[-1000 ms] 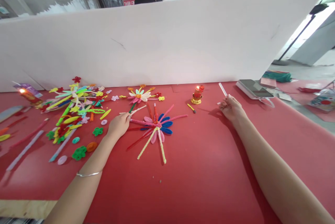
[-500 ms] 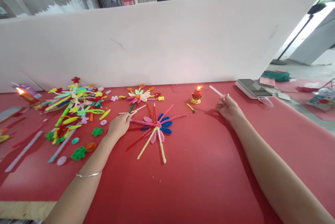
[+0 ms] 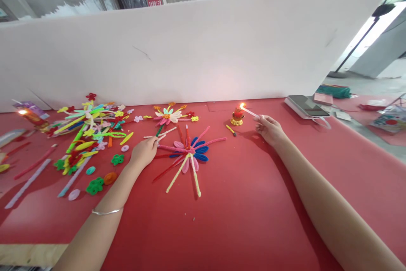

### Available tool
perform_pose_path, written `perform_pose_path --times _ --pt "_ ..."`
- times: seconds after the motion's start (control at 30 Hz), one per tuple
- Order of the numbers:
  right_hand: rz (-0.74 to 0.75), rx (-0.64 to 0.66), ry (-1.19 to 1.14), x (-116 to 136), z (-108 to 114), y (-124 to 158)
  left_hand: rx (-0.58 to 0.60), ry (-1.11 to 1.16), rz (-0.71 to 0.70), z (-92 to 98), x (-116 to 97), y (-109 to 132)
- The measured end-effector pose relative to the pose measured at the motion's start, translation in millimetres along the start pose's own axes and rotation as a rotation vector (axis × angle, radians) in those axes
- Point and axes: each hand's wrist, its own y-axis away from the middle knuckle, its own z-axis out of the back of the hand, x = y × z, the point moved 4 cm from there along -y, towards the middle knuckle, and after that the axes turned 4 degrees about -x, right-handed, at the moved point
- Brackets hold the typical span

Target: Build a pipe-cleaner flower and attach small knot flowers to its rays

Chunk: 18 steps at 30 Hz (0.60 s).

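My right hand [image 3: 269, 128] is closed on a thin white stick [image 3: 251, 113], whose far tip sits in the flame of a small red candle [image 3: 237, 114] on a gold base. My left hand [image 3: 144, 151] rests on the red table with fingers curled, pinching the pink stem end of a pipe-cleaner flower [image 3: 189, 151] with blue and pink petals and yellow, red and pink stems fanned out flat.
A heap of coloured pipe-cleaner flowers and stems [image 3: 89, 129] lies at the left, with another lit candle [image 3: 27, 114] at the far left. A white board [image 3: 196, 47] walls the table's back. A phone [image 3: 307, 106] lies at the right. A person stands behind the board.
My right hand has swung the white stick leftward until its tip reaches the candle flame. The person behind the board has walked to the right. My left hand has stayed put.
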Motion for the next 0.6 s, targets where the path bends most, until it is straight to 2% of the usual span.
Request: perform_pose_path --times 0.6 --pt "0.02 -0.029 -0.016 2.2 -3.8 3.7 0.012 -0.009 0.001 -1.2 0.6 -0.3"
